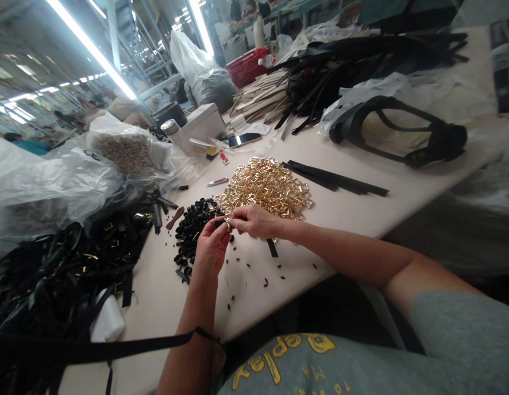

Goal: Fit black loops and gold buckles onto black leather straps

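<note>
Near the frame's centre, the left hand [212, 247] pinched a black strip [219, 223]; the right hand [254, 220], grip narrow, met a gold buckle [227, 222].

Two hands [212, 247] [256, 221], one gold heap [267, 186], one phone [244, 139]

Buckles [265, 189] are gold, loops [201, 214] black, the table [246, 299] pale, perhaps faintly pinkish; the basket [247, 67] near its far edge is red; yellow lettering [272, 367] marks the grey-green shirt [369, 354].
</note>
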The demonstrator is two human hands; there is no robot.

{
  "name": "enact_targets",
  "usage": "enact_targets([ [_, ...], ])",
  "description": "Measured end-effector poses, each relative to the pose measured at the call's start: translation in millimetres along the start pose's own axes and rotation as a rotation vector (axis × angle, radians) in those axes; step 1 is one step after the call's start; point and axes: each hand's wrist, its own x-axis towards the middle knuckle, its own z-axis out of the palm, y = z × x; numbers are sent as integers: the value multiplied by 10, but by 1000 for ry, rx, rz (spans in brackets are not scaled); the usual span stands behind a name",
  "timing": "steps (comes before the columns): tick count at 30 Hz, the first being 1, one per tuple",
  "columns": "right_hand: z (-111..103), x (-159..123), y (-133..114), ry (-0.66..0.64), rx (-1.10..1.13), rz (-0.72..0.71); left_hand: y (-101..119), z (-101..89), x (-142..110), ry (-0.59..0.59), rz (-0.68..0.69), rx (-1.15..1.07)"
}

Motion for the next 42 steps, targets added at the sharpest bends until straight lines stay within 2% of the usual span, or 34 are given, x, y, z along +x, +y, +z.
enact_targets([
  [2, -9, -1, -8, -61, 64, 54, 2, -12, 6, -17, 24, -3],
  [6, -50, -22, -60, -326, 297, 148, 76, -101, 22, -75, 27, -29],
  [8, -80, -41, -99, -404, 318, 153, 134, -171, 29, -103, 6, -84],
  [10, -104, -57, -132, -429, 281, 118, 182, -237, 29, -130, -22, -155],
  [14, -100, -61, -135, -374, 153, 37, 184, -296, 16, -180, -78, -186],
  [21, -42, -56, -91, -278, 2, -54, 65, -220, 35, -171, -98, -59],
  [25, -49, -64, -99, -264, -58, -133, 75, -218, 55, -172, -96, -33],
  [31, -76, -59, -62, -292, -149, -252, 99, -238, 64, -235, -145, -32],
  [37, -30, -56, -9, -224, -201, -255, 99, -257, 67, -269, -144, 2],
  [42, -27, -40, 17, -230, -178, -270, 100, -249, 44, -270, -123, 22],
])
